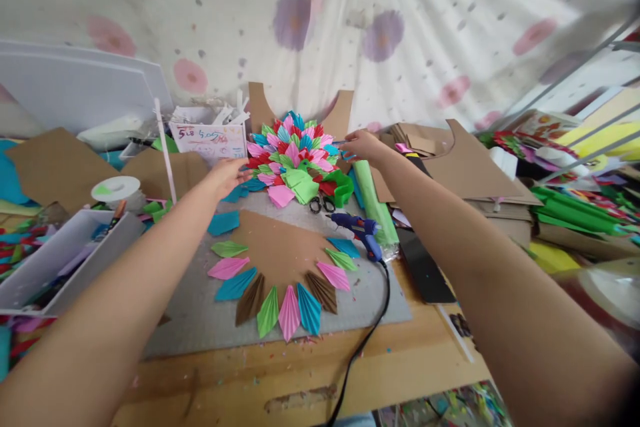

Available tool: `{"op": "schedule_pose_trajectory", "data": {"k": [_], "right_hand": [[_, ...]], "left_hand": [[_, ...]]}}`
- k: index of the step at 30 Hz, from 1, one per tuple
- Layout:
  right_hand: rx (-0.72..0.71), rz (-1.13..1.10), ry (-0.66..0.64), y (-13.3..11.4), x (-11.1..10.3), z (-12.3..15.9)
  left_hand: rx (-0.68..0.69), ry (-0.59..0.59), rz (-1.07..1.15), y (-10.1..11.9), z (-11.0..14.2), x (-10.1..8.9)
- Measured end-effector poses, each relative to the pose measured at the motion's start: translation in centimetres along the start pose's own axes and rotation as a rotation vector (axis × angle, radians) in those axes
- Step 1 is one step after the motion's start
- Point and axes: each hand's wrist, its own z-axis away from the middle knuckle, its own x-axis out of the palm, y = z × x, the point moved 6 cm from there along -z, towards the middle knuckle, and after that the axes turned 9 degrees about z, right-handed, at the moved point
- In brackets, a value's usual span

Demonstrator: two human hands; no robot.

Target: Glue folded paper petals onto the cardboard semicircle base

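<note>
Both arms out across the table (225, 383), and the heap of folded paper (293, 140) sits at the far middle, between the hands! The left hand (227, 178) is at its left side, fingers loosely curled; the right hand (363, 145) is at its right side, fingers bent. Whether either grips anything, I can't tell from here.

Here's the worry: pull unevenly on one side and loose leaves could slide off the heap. And watch that glue gun (357, 228) lying just right of the near cardboard (283, 250): a forearm catching its cord (386, 302) could swing it across the paper leaves (289, 313) fanned around that edge. If the nozzle is hot, which I can't see, it might smear glue or burn fingers.
</note>
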Motion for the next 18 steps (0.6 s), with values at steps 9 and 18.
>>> {"op": "schedule_pose_trajectory", "data": {"k": [9,18], "right_hand": [[0.192,-0.186,-0.123,2.8,3.6,-4.5],[0.143,-0.349,-0.080,3.1,3.1,-5.3]], "left_hand": [[-0.092,-0.005,0.062,-1.4,-1.2,0.7],[0.047,-0.017,0.127,0.3,-0.8,2.2]]}}
